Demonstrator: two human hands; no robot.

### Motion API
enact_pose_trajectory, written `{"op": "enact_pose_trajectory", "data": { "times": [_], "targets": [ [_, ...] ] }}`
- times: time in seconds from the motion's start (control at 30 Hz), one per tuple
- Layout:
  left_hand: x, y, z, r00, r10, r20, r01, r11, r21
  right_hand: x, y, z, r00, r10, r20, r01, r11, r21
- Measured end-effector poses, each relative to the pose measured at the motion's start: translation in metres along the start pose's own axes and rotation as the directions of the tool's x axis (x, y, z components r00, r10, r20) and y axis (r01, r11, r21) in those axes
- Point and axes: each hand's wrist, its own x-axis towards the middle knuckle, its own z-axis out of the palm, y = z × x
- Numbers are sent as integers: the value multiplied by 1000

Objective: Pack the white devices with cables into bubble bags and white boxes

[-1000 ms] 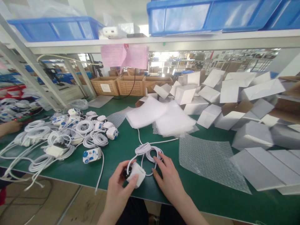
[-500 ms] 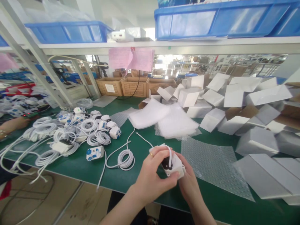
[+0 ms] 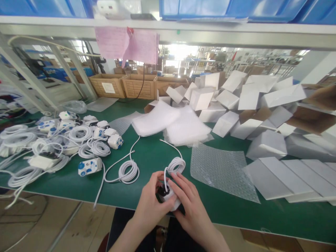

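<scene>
A white plastic cabled device (image 3: 175, 204) with a black part on one side is held between both hands near the table's front edge. My left hand (image 3: 154, 197) grips its left side, with the thumb across the front. On its right side is my right hand (image 3: 188, 200), fingers reaching over the top and pressed to it. A white cable rises from the black part into a coil (image 3: 176, 165) just beyond my fingertips. The device's underside is hidden. To the left lies a similar device with blue-covered spots (image 3: 89, 167), and near it another cable coil (image 3: 128, 172).
Several cabled devices (image 3: 115, 141) are heaped at the left. Foam sheets (image 3: 156, 117) lie mid-table, with bubble wrap (image 3: 217, 171) to their right. White boxes (image 3: 266, 145) are piled at the right. Cardboard boxes (image 3: 107, 85) line the back under a shelf (image 3: 210, 36).
My view has shifted. The device has come nearer the table's front edge, and its cable coil now shows beyond my hands. My right hand has moved over the device's top. The other person's hand left view.
</scene>
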Motion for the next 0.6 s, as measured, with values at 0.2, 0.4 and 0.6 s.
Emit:
{"op": "enact_pose_trajectory", "data": {
  "times": [0.2,0.4,0.6],
  "targets": [
    [2,2,-15,970,-243,8,241,954,-176,10,-8,13,936,341,93,-338,786,519],
    [-5,-7,-23,976,-178,-127,172,983,-58,15,-12,21,828,519,214,-478,451,754],
    [-15,-3,-33,964,266,8,-263,947,185,12,-4,22,770,605,205,-535,435,724]
  ]
}}
